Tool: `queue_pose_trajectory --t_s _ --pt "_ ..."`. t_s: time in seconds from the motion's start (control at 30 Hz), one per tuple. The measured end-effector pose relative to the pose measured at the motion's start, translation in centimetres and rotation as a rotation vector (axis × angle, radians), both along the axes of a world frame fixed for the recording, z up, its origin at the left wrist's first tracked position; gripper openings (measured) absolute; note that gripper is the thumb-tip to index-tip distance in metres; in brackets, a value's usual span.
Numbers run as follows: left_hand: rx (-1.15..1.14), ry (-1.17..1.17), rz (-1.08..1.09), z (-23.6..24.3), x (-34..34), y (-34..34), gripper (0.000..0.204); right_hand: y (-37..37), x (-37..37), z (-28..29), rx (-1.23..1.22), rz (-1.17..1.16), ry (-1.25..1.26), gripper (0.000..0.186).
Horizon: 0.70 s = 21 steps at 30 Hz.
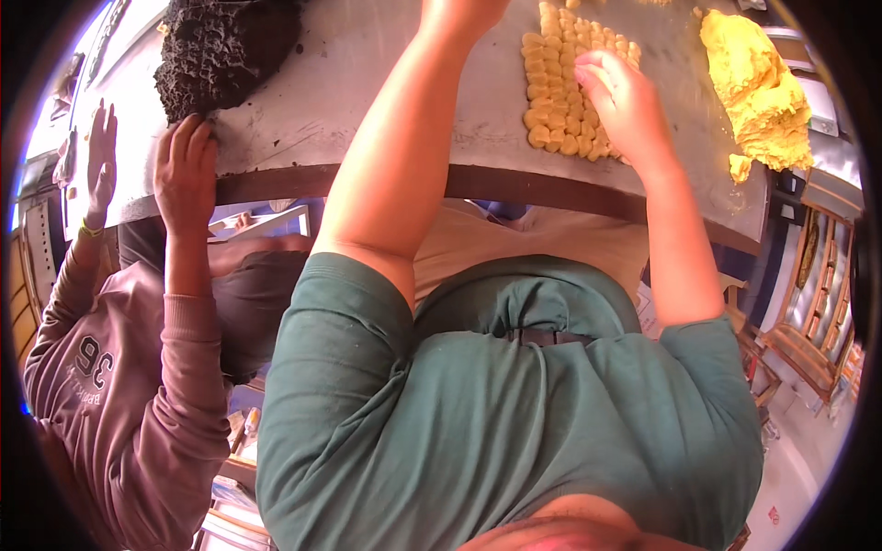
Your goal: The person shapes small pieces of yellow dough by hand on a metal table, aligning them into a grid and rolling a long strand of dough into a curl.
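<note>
Rows of small yellow dough balls (551, 92) lie packed together in a block on the metal-topped table. Over the right part of this block is my right hand (629, 110), its fingers drawn together and pointing down at the balls. Whatever sits between its fingertips is hidden. My left hand (464, 11) reaches far across the table, left of the block, and the upper picture edge cuts off its fingers. A large lump of yellow dough (758, 92) rests to the right, with a small broken-off piece (740, 168) beside it.
A big dark crumbly dough mass (225, 55) lies at the far left of the table (367, 55). Beside me on the left, a co-worker's hand (186, 165) touches its near edge; their other hand (102, 161) is raised. A wooden rack (813, 294) stands at the right.
</note>
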<state>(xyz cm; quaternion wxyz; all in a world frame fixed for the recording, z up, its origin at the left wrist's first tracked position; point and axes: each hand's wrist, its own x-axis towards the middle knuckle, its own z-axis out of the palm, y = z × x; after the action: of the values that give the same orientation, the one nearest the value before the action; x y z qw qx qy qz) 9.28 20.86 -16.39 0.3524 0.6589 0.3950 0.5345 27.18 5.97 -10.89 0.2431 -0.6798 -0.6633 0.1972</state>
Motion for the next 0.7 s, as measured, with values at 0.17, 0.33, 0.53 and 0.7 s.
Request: queue_pose_trajectory --t_s 0.17,0.33,0.53,0.7 --pt "0.037 0.031 0.082 0.7 0.5 0.8 0.025 1.3 -0.3 -1.0 0.218 0.113 -0.136 0.025" --pt "-0.209 -0.085 -0.062 1.7 0.8 0.4 0.021 2.1 0.5 -2.5 0.117 0.121 -0.233 0.026" --pt "0.207 0.135 0.195 0.1 -0.1 1.2 0.026 1.1 0.0 -2.1 0.098 -0.041 0.19 0.018" --pt "0.021 -0.029 0.084 2.4 0.3 1.2 0.017 3.0 0.5 -0.9 0.133 0.038 -0.06 0.015"
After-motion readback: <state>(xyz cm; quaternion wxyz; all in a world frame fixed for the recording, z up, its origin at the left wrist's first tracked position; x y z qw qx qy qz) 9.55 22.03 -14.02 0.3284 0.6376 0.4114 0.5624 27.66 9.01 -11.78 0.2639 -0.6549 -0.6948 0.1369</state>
